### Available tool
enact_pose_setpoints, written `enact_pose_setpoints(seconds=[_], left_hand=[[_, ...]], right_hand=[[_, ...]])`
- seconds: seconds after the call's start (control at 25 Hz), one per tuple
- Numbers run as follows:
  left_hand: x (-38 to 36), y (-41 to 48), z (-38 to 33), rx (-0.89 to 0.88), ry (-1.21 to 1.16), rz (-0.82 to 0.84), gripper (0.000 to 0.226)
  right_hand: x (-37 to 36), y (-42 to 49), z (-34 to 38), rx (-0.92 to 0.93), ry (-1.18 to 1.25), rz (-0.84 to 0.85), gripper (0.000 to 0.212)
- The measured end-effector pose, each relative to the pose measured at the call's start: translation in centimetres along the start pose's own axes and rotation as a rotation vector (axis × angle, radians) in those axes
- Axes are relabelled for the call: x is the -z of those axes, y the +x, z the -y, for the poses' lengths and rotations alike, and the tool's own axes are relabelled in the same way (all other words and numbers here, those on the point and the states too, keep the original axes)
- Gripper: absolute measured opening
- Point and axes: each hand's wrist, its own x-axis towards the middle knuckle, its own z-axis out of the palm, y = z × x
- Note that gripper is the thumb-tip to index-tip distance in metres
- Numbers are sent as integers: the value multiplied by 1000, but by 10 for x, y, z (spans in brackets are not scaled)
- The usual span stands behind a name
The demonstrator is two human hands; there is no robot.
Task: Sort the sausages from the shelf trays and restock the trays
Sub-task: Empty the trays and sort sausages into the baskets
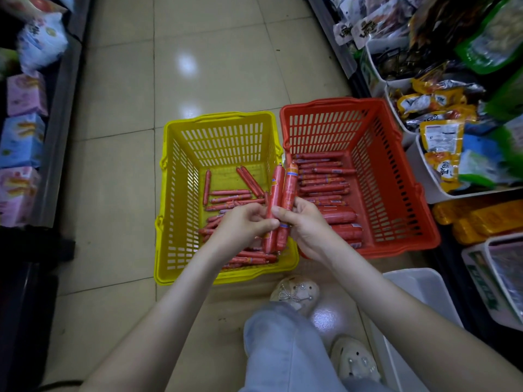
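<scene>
on floor tiles, yellow basket (169,193) and red basket (396,193) hold sausages (319,176).

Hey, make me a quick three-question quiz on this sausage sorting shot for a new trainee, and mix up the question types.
1. True or false: the yellow basket is empty.
2. Multiple choice: the red basket stands
A) on the floor, right of the yellow basket
B) up on a shelf
C) inside the yellow basket
3. Fill in: the left hand and the right hand both grip red ___ above where the two baskets meet.

Key
1. False: it has loose sausages in it.
2. A
3. sausages
</scene>
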Motion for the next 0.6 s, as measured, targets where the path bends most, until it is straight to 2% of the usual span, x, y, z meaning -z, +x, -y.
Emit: enact_pose_setpoints(seconds=[0.08, 0.2, 0.24, 0.32, 0.36, 0.44, 0.52, 0.6], left_hand=[[-15, 9, -6, 11, -34, 27, 7], [-28, 22, -10, 41, 11, -41, 17], [-29, 28, -10, 12, 114, -106, 21], [-32, 42, -11, -91, 401, -263, 26], [-35, 49, -14, -151, 522, -333, 28], [-45, 68, -17, -283, 697, -400, 35], [-61, 85, -19, -373, 853, -391, 39], [-81, 93, -21, -454, 992, -358, 39]], right_hand=[[13, -1, 7, 0, 6, -28, 32], [33, -2, 17, 88, -120, -140, 19], [42, 3, 22, 164, -280, -245, 21], [72, 23, 36, 338, -795, -465, 34], [89, 36, 44, 395, -1089, -487, 41], [118, 62, 54, 306, -1526, -387, 54], [133, 72, 53, 147, -1683, -337, 61], [140, 56, 43, 171, -1714, -347, 55]])
